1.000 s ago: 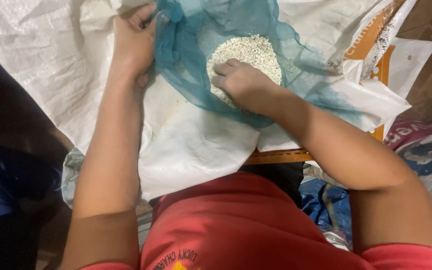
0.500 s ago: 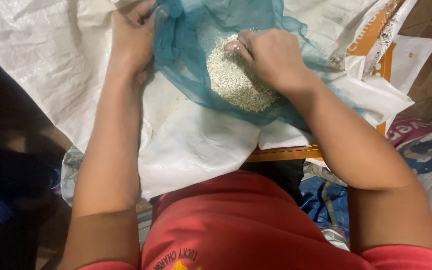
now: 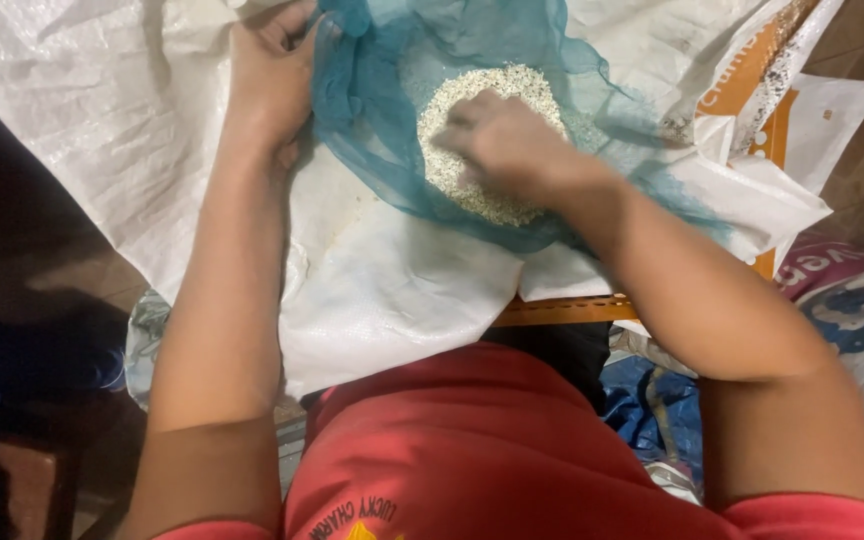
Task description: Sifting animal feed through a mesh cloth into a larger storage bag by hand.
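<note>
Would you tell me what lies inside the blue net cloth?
A heap of small whitish grains lies in the blue net cloth. The right hand rests on the heap, covering its middle; the left hand grips the cloth's edge.

- The pale grain [image 3: 472, 195] forms a small rounded heap of tiny whitish kernels, lying in the hollow of the net cloth and partly hidden under the right hand.
- The blue-green net cloth [image 3: 372, 130] is thin and see-through, crumpled into a shallow bowl, spread over a white woven sack, its left edge bunched in the left hand.
</note>
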